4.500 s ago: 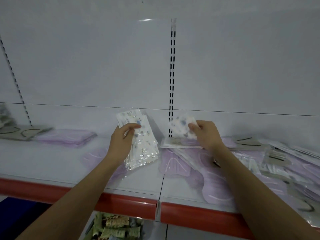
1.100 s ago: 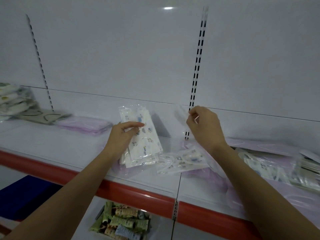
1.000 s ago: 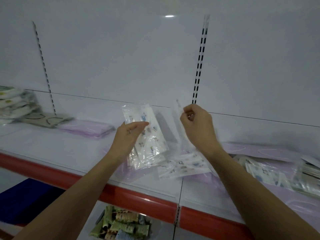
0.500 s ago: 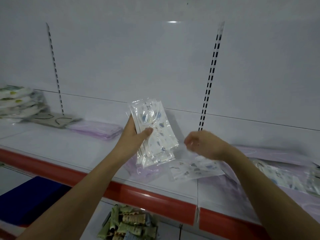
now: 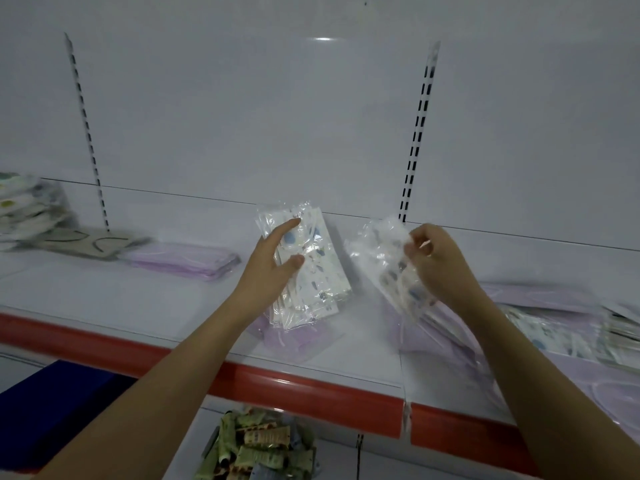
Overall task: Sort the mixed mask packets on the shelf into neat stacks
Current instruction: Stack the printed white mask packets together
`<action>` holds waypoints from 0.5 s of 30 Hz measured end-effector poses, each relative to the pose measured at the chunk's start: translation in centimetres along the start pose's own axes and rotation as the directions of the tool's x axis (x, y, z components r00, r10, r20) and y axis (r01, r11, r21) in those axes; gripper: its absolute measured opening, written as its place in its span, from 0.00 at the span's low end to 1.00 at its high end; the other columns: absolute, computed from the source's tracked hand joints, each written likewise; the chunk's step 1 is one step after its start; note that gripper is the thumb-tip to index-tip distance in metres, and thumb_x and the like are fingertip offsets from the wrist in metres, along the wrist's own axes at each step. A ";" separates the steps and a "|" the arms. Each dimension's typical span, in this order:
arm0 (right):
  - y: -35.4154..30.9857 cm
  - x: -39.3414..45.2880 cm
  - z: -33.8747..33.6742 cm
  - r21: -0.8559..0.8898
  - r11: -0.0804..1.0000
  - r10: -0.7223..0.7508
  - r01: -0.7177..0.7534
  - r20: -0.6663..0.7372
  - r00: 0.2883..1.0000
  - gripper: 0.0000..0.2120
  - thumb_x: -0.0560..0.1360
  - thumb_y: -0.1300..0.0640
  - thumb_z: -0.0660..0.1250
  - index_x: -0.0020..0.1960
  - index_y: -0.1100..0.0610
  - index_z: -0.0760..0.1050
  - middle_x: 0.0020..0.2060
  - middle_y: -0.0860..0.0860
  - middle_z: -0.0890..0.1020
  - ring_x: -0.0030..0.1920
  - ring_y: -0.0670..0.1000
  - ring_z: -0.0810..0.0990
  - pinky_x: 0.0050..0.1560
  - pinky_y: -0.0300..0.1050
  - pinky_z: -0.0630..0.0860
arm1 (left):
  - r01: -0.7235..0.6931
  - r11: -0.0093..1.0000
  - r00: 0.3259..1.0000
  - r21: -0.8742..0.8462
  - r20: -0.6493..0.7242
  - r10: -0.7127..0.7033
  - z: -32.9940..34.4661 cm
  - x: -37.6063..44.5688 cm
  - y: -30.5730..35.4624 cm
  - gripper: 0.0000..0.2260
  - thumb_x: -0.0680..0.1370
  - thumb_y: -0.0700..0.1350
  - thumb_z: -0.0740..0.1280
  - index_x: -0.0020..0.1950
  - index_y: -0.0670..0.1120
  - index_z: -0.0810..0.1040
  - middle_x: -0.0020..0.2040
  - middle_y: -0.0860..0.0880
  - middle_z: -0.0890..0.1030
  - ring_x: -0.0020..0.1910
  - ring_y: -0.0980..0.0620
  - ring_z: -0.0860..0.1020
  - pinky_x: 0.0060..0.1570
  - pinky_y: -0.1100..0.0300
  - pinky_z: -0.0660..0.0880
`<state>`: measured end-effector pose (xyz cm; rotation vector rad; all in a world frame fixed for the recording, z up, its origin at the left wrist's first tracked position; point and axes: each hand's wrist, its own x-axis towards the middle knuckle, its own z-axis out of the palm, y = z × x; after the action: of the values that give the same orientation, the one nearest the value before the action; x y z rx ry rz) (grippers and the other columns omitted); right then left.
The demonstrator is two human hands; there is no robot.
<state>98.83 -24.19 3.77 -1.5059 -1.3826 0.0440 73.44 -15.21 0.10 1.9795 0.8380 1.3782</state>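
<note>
White shelving with slotted uprights backs a white shelf [image 5: 104,299] edged in red, where the sorting is partway done. Above it the left hand [image 5: 273,271] grips a fanned bundle of clear-wrapped white mask packets with small coloured prints [image 5: 311,271], thumb across the front and fingers behind, held tilted just over a lone pale purple mask packet [image 5: 294,341] lying near the shelf lip. Close beside it the right hand [image 5: 436,265] pinches the top of one crinkled clear packet of the same printed kind [image 5: 384,258], which hangs loose and blurred. Slippery film is probably the main risk: the bundle could splay and slide out as the single packet is added. Farther right, a mixed heap of purple and printed packets [image 5: 554,327] remains unsorted and could be dragged off the edge. Far left sit a neat purple stack [image 5: 183,261] and further piles.
</note>
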 end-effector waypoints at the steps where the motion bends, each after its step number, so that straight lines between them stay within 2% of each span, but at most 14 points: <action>1: -0.5 0.1 -0.2 0.124 0.991 0.048 -0.041 -0.054 0.997 0.04 0.81 0.60 0.61 0.47 0.55 0.72 0.41 0.53 0.79 0.34 0.47 0.77 0.35 0.38 0.72 | 0.005 1.000 1.000 0.004 -0.015 -0.005 -0.1 0.0 0.0 0.26 0.80 0.40 0.68 0.73 0.61 0.69 0.72 0.57 0.69 0.67 0.71 0.65 0.69 0.68 0.62; 3: -1.5 0.3 -0.3 0.325 0.944 0.112 -0.062 -0.136 0.984 0.05 0.81 0.60 0.61 0.46 0.55 0.71 0.38 0.51 0.79 0.33 0.47 0.76 0.31 0.38 0.72 | 0.014 1.000 0.999 0.014 -0.031 -0.014 -0.3 0.1 0.0 0.26 0.79 0.41 0.68 0.73 0.62 0.68 0.71 0.57 0.69 0.62 0.79 0.64 0.59 0.80 0.61; 4: -2.0 0.2 0.0 0.423 0.903 0.141 -0.071 -0.135 0.981 0.06 0.81 0.60 0.62 0.46 0.55 0.72 0.38 0.50 0.79 0.33 0.46 0.76 0.31 0.38 0.73 | 0.022 1.000 0.999 0.013 -0.024 -0.022 -0.4 0.0 0.1 0.26 0.79 0.42 0.69 0.73 0.63 0.68 0.71 0.57 0.69 0.61 0.78 0.65 0.57 0.80 0.60; 6: -3.2 -0.3 1.5 0.577 0.809 0.174 -0.112 -0.053 0.983 0.06 0.81 0.62 0.64 0.46 0.55 0.73 0.38 0.51 0.81 0.34 0.47 0.78 0.34 0.41 0.77 | 0.027 1.000 1.000 0.001 0.016 -0.027 -0.2 -0.2 0.4 0.25 0.80 0.44 0.68 0.73 0.64 0.68 0.72 0.58 0.70 0.65 0.71 0.66 0.62 0.74 0.61; 9: -3.9 -1.1 4.7 0.517 0.847 0.124 -0.127 0.040 0.991 0.05 0.81 0.60 0.65 0.46 0.54 0.74 0.44 0.56 0.82 0.44 0.53 0.80 0.50 0.54 0.78 | 0.024 0.996 0.998 -0.090 0.060 -0.019 0.7 -0.6 1.7 0.17 0.83 0.53 0.61 0.72 0.63 0.68 0.70 0.63 0.70 0.71 0.64 0.65 0.74 0.59 0.60; 11: -4.1 -1.4 6.3 0.440 0.885 0.134 -0.153 0.075 0.988 0.03 0.81 0.56 0.64 0.48 0.51 0.73 0.51 0.55 0.81 0.52 0.56 0.80 0.57 0.58 0.77 | 0.052 0.983 0.996 -0.176 0.078 -0.039 1.2 -1.0 2.8 0.20 0.81 0.61 0.62 0.72 0.59 0.70 0.70 0.62 0.71 0.70 0.62 0.69 0.75 0.51 0.63; 12: -4.2 -1.5 6.7 0.416 0.895 0.142 -0.162 0.079 0.987 0.02 0.80 0.53 0.64 0.49 0.48 0.71 0.54 0.54 0.79 0.56 0.56 0.80 0.60 0.59 0.77 | 0.039 0.977 0.996 -0.208 0.081 -0.023 1.4 -1.0 3.2 0.21 0.79 0.60 0.66 0.71 0.58 0.72 0.69 0.59 0.74 0.68 0.60 0.72 0.72 0.48 0.67; 13: -4.3 -1.5 6.7 0.408 0.896 0.148 -0.172 0.089 0.985 0.05 0.78 0.50 0.65 0.51 0.46 0.70 0.56 0.51 0.77 0.59 0.55 0.78 0.62 0.59 0.76 | 0.011 0.974 0.997 -0.227 0.081 0.008 1.6 -1.1 3.4 0.21 0.78 0.56 0.69 0.71 0.57 0.72 0.67 0.57 0.77 0.66 0.57 0.75 0.68 0.46 0.72; 15: -4.6 -1.6 6.0 0.462 0.863 0.145 -0.207 0.166 0.975 0.18 0.75 0.46 0.70 0.59 0.43 0.65 0.60 0.49 0.76 0.62 0.53 0.78 0.61 0.58 0.78 | -0.041 0.966 0.993 -0.254 0.094 0.066 2.0 -1.2 3.7 0.28 0.79 0.45 0.71 0.74 0.63 0.64 0.70 0.59 0.74 0.67 0.57 0.75 0.64 0.49 0.76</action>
<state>91.32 -22.55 3.21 -1.2161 -1.2113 0.5671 75.61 -18.72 1.61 1.8679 0.5371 1.3300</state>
